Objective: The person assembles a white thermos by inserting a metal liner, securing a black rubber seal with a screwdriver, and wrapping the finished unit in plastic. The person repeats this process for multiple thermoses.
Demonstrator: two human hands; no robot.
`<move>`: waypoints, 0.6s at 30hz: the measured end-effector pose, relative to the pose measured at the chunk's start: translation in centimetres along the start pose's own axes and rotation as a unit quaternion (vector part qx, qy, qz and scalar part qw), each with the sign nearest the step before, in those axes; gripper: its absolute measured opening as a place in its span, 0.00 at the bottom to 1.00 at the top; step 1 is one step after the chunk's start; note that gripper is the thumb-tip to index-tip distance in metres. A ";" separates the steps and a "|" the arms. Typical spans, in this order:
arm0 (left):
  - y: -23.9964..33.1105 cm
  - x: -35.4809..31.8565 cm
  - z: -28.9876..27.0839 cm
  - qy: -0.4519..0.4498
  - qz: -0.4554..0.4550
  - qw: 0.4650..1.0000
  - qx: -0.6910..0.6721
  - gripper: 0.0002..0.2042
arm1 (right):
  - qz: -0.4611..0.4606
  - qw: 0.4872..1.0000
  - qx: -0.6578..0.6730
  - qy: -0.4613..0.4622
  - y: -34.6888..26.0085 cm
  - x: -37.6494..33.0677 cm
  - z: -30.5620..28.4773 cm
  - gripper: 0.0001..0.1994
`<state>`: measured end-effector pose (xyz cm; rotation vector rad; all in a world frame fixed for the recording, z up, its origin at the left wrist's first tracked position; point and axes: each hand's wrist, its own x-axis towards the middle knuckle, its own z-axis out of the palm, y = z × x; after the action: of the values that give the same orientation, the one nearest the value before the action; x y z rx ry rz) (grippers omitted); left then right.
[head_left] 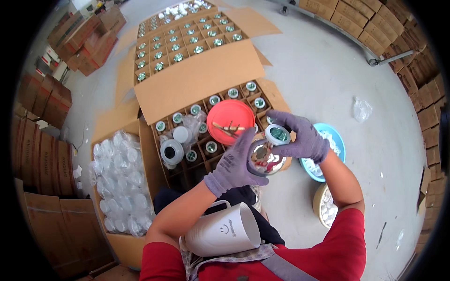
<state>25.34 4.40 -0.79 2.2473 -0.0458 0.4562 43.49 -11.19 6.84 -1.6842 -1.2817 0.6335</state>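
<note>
My left hand (pixel 234 166), in a purple-grey glove, is wrapped round the side of a shiny silvered glass flask liner (pixel 266 158). A white ring (pixel 277 134) surrounds the liner's neck, and greenish glass glints inside it. My right hand (pixel 307 138), gloved alike, grips this ring between thumb and fingers. Across my lap lies a white jug (pixel 222 232) with a handle and a smiley face, its mouth turned to the right. Just beyond my hands, a red round lid (pixel 230 117) with small brass-coloured pieces on it rests on a divided carton (pixel 180 164).
A farther carton (pixel 187 42) holds rows of liners. At left stands a box of plastic-wrapped white parts (pixel 119 182). A blue basin (pixel 340 140) and a cream tub of white pieces (pixel 323 206) sit at right. A wheeled cart (pixel 347 28) and stacked boxes (pixel 417 65) line the far right.
</note>
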 end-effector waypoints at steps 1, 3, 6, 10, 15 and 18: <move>0.3 0.3 0.2 -0.004 -0.002 0.994 -0.112 0.63 | -0.111 0.981 -0.156 0.008 -0.7 -0.2 -0.2 0.40; 1.6 0.2 0.2 0.025 0.012 0.997 -0.072 0.65 | -0.214 0.948 -0.223 0.069 -2.4 -0.5 0.9 0.38; 2.6 -1.0 -0.3 0.028 -0.024 0.995 -0.089 0.65 | -0.199 0.963 -0.184 0.014 -3.5 -1.1 1.4 0.38; 3.1 -2.4 -0.6 0.071 -0.014 0.996 -0.051 0.58 | -0.167 0.985 -0.034 -0.003 -2.0 -1.3 2.8 0.44; 2.5 -2.7 -2.6 0.145 -0.021 0.989 -0.006 0.59 | -0.149 0.972 0.156 0.090 -1.9 0.3 4.9 0.50; 1.9 -3.4 -3.0 0.231 -0.014 0.969 -0.087 0.62 | -0.047 0.909 0.334 0.245 1.4 -0.6 8.4 0.43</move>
<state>20.90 5.01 1.24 1.9184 0.1812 0.9131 37.05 -8.94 1.66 -1.0980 -0.6648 0.4727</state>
